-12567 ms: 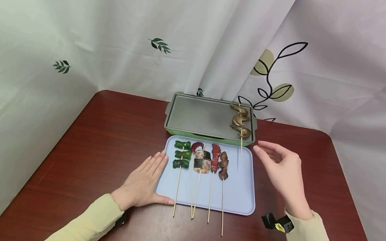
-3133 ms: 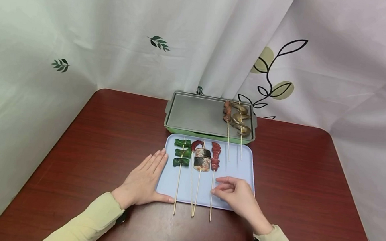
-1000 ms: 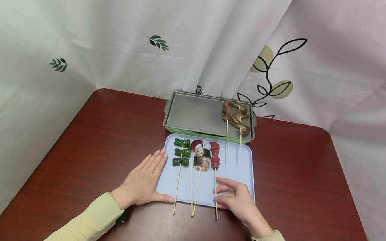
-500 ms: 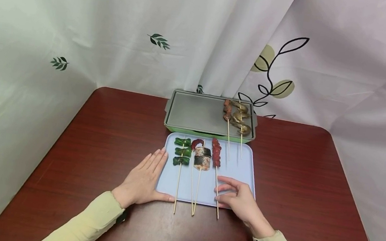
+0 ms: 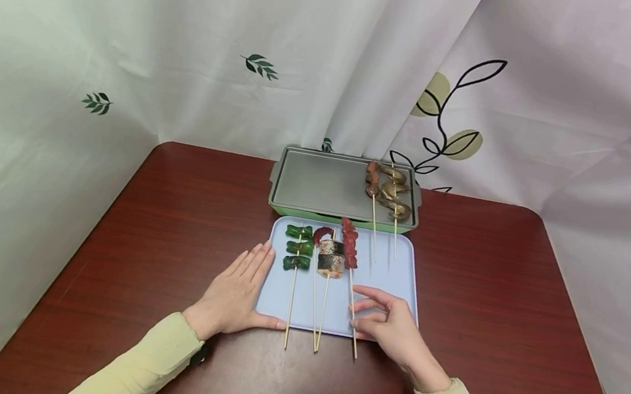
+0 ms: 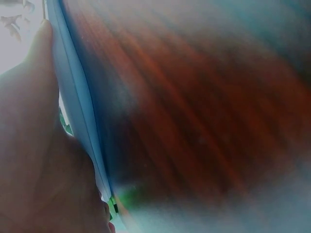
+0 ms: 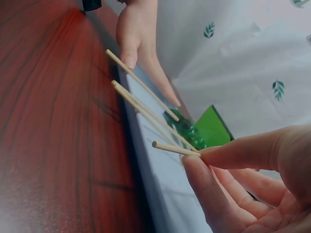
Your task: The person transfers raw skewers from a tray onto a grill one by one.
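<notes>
My right hand (image 5: pixel 388 324) pinches the stick of a red meat skewer (image 5: pixel 348 244) between thumb and fingertips. Its meat end overlaps the far rim of the pale blue tray (image 5: pixel 393 285); in the right wrist view the stick's blunt end (image 7: pixel 170 148) pokes out past my thumb. My left hand (image 5: pixel 234 295) rests with straight fingers along the tray's left edge, thumb at its front rim. To the left on the tray lie a green pepper skewer (image 5: pixel 299 247), a dark red curled piece on a stick (image 5: pixel 322 234) and a skewer of dark-skinned fish chunks (image 5: pixel 331 263).
Behind the tray stands a grey griddle pan (image 5: pixel 317 184) with a green base. A shrimp skewer (image 5: pixel 394 190) and a brown meat skewer (image 5: pixel 373 179) lie at its right side, sticks reaching over the tray. Curtains (image 5: pixel 204 45) surround the brown wooden table (image 5: pixel 184 207).
The brown meat skewer has gone from the tray to the griddle. My right hand has taken hold of the red meat skewer, whose meat end has shifted toward the griddle. The left hand stays.
</notes>
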`<state>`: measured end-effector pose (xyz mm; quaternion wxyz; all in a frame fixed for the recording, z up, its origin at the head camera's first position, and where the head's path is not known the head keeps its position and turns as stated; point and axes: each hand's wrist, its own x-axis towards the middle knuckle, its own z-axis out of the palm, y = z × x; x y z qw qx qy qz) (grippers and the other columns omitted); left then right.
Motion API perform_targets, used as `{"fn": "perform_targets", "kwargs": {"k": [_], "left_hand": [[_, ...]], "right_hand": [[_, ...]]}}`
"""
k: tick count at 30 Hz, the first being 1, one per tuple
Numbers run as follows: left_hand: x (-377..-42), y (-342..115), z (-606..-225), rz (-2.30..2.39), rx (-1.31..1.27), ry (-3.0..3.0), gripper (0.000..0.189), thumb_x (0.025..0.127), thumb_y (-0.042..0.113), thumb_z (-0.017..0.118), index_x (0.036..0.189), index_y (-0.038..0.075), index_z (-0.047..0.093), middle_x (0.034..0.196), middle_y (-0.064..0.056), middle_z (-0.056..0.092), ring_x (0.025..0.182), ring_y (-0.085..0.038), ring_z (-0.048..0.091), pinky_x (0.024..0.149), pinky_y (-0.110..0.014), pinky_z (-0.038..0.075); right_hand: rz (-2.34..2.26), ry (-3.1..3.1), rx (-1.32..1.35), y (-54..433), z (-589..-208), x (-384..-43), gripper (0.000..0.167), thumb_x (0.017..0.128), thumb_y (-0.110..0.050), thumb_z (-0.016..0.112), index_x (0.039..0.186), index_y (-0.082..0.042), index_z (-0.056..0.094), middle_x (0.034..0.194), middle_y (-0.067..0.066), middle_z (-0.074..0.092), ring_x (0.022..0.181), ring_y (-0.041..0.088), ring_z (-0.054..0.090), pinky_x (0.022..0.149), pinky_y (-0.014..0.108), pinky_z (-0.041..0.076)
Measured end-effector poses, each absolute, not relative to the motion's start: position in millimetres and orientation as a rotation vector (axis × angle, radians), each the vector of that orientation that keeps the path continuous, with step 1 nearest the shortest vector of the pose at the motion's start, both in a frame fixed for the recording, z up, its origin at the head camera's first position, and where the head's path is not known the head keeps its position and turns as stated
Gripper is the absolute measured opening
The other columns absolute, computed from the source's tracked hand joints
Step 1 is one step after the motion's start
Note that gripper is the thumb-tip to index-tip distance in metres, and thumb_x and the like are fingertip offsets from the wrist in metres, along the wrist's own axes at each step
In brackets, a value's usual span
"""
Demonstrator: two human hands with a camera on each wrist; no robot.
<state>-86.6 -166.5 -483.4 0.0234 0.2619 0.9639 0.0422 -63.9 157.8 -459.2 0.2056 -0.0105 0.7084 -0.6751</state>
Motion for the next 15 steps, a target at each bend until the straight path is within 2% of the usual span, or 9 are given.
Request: {"fn": "perform_targets", "kwargs": {"k": [3, 15], "left_hand": [[-87.0, -167.4, -486.6, 0.14, 0.811, 2.993, 0.134, 0.075, 0.095, 0.044, 0.159, -0.007, 0.021, 0.166, -0.021, 0.016, 0.153, -0.032, 0.013, 0.123, -0.044, 0.013], [-85.9, -166.0, -480.9, 0.108, 0.801, 2.969, 0.134, 0.075, 0.093, 0.049, 0.159, -0.007, 0.02, 0.166, -0.022, 0.016, 0.153, -0.034, 0.013, 0.122, -0.045, 0.015]], "right_hand": [[-1.88, 1.983, -0.052, 156.7, -454.8, -63.7, 0.06, 0.085, 0.012, 0.07, 0.142, 0.008, 0.053, 0.107, 0.024, 0.066, 0.082, 0.018, 0.072, 0.07, 0.041, 0.062], [-1.855, 2.014, -0.139, 153.4, -446.9, -60.3, 0.06, 0.085, 0.012, 0.07, 0.142, 0.01, 0.052, 0.107, 0.025, 0.064, 0.082, 0.021, 0.073, 0.07, 0.041, 0.062]]}}
